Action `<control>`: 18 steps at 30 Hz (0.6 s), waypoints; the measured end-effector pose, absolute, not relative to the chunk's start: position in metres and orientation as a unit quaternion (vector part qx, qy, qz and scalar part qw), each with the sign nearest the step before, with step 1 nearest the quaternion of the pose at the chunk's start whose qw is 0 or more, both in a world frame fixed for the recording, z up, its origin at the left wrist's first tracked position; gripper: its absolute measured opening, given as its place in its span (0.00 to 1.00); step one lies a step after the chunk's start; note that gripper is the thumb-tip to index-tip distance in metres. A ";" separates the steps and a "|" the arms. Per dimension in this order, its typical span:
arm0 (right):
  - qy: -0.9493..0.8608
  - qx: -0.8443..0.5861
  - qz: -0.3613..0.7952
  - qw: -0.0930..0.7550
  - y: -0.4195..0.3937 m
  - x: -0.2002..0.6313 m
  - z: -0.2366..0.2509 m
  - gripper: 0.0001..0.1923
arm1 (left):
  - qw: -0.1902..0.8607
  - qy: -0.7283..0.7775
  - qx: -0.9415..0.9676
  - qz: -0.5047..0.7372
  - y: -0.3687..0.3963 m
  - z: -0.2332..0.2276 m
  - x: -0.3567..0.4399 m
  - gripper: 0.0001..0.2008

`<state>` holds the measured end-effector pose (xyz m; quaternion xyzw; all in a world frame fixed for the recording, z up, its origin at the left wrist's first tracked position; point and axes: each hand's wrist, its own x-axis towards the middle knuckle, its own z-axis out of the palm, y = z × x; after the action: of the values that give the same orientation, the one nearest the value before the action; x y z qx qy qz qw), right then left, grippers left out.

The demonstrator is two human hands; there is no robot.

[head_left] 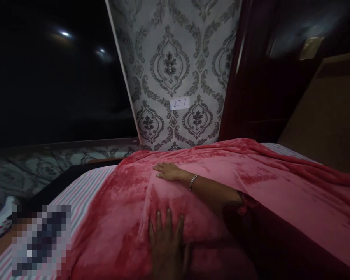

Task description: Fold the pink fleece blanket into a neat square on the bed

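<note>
A red plush blanket [210,194] lies spread over a bed, with lighter and darker patches where its pile is brushed. My left hand [167,241] rests flat on it at the bottom centre, fingers spread and pointing away from me. Farther out, my right hand [170,172] reaches in from the right and lies palm down on the blanket, its fingers stretched to the left. A thin bracelet [193,182] circles the right wrist. Neither hand grasps the cloth. A faint raised fold [147,202] runs through the blanket left of both hands.
A striped sheet [90,181] shows along the blanket's left side, near a pixelated patch. Beyond the bed are a large black screen [55,77], patterned wallpaper [169,46] with a paper label [180,103] reading 277, and a dark red door [256,77]. A brown board [329,112] leans at right.
</note>
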<state>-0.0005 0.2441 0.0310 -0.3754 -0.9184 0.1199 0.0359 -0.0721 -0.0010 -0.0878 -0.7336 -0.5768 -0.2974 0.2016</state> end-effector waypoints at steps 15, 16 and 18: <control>-0.935 -0.325 0.104 0.097 0.090 0.198 0.018 0.30 | 0.185 -0.546 -0.782 -0.237 0.005 -0.040 -0.090 0.24; -0.932 -0.327 0.118 0.100 0.089 0.202 0.013 0.31 | 0.167 -0.522 -0.802 -0.236 0.012 -0.026 -0.088 0.23; -0.928 -0.325 0.143 0.109 0.089 0.205 0.007 0.32 | 0.099 -0.471 -0.843 -0.239 0.034 0.009 -0.073 0.23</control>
<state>0.2046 0.0887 0.0068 -0.3254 -0.9282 0.1433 0.1092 -0.0731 0.0337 0.0086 -0.8433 -0.4713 -0.2387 0.0985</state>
